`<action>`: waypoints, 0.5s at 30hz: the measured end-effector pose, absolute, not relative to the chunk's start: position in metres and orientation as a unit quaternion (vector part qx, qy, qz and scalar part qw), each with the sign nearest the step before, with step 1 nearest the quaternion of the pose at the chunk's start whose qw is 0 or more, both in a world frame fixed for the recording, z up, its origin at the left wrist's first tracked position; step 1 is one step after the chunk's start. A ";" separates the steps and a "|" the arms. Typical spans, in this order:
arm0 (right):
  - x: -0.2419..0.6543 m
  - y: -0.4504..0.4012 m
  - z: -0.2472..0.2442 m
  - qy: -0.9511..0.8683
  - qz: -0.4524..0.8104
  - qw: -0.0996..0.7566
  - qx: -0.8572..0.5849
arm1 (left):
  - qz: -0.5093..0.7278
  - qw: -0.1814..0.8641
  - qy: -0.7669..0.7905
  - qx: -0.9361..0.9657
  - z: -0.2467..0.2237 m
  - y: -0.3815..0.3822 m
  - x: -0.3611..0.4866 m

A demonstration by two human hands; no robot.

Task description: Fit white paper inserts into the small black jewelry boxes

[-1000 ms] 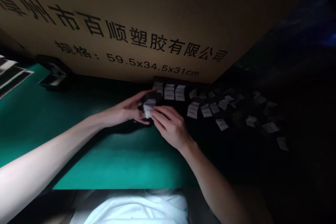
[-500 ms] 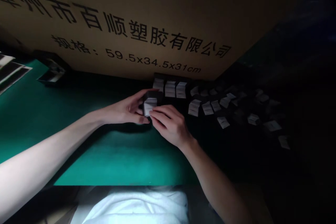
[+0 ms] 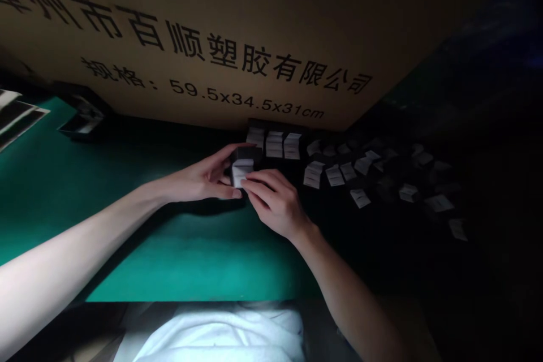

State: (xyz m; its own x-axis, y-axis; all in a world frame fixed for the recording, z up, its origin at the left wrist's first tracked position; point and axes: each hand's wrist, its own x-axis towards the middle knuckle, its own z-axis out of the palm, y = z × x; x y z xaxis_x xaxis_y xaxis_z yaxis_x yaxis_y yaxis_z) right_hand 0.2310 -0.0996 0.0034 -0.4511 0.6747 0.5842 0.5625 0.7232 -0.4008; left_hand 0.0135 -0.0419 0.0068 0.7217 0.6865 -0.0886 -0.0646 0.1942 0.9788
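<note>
My left hand [image 3: 203, 180] is wrapped round a small dark box [image 3: 248, 154] with a pale lining, held over the green table [image 3: 203, 249]. The box stands open, its white insert [image 3: 242, 172] facing me. My right hand [image 3: 275, 198] has its fingers pinched together at the lower right edge of the white insert; whether they grip it is too small to tell. Just behind the hands, a row of similar open boxes [image 3: 274, 144] with white linings stands against the carton.
A large printed cardboard carton [image 3: 212, 5] rises behind the table. Several small boxes [image 3: 335, 174] lie scattered to the right in shadow. At the left are a larger dark open case [image 3: 82, 121] and a stack of flat pieces [image 3: 21, 119].
</note>
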 end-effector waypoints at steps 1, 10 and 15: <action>0.231 -0.100 0.004 -0.849 0.078 0.373 -0.367 | 0.260 0.724 0.265 0.582 0.006 -0.042 0.013; 0.229 -0.101 0.005 -0.843 0.103 0.378 -0.369 | 0.253 0.755 0.257 0.548 0.002 -0.041 0.015; 0.226 -0.099 0.004 -0.791 0.170 0.450 -0.378 | 0.259 0.766 0.257 0.530 0.002 -0.039 0.012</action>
State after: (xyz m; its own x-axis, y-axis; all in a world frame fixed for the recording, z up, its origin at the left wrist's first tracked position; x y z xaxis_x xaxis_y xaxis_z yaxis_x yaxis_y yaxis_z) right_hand 0.2258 -0.0991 0.0041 -0.3100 0.7504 0.5838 0.4445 0.6572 -0.6088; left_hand 0.0119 -0.0393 0.0015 0.7343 0.6683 -0.1188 -0.1242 0.3043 0.9444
